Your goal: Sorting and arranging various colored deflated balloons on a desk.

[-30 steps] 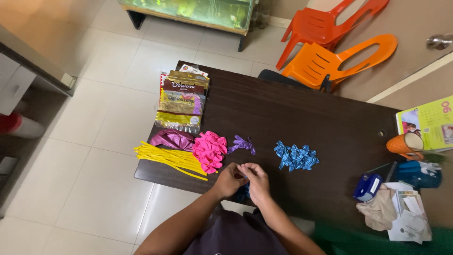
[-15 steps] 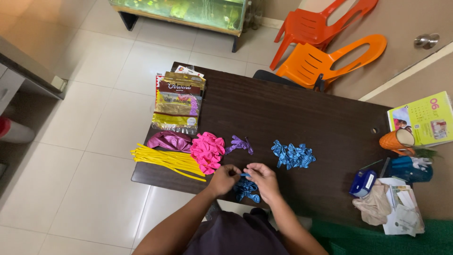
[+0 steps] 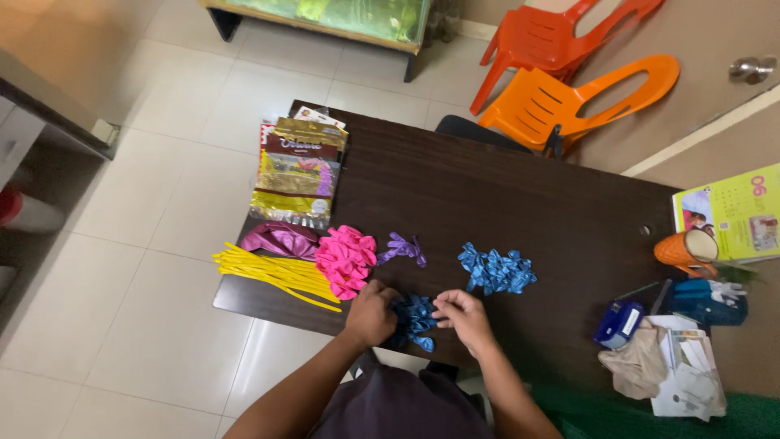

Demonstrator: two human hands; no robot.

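A: Balloons, all along the near edge of the table [image 3: 504,187]. Going left to right: yellow strips [image 3: 272,272], a purple foil one [image 3: 280,238], a pink heap [image 3: 345,258], a few violet ones [image 3: 402,246].

B: And the hands?

A: Left hand [image 3: 371,313] sits just right of the pink heap, fingers curled down onto the left side of a dark blue clump [image 3: 414,315]. Whether it pinches a balloon or only presses, one cannot tell; the fingertips are hidden.

B: So the clump lies between the two hands?

A: Yes, at the table's near edge, right in front of the person. The right hand [image 3: 465,313] touches its right side, thumb and forefinger drawn together on a bit of blue at the clump's edge.

B: Which hand is nearer?

A: Both touch it. The left covers more of it; the right holds only the rim.

B: Long axis?

A: None clear. The clump is a loose bunch, running slightly from upper left to lower right.

B: Farther right?

A: A light blue pile [image 3: 496,271], apart from the right hand and beyond it on the table. Then a blue tape dispenser [image 3: 617,323], a cloth [image 3: 638,364] and papers [image 3: 699,370].
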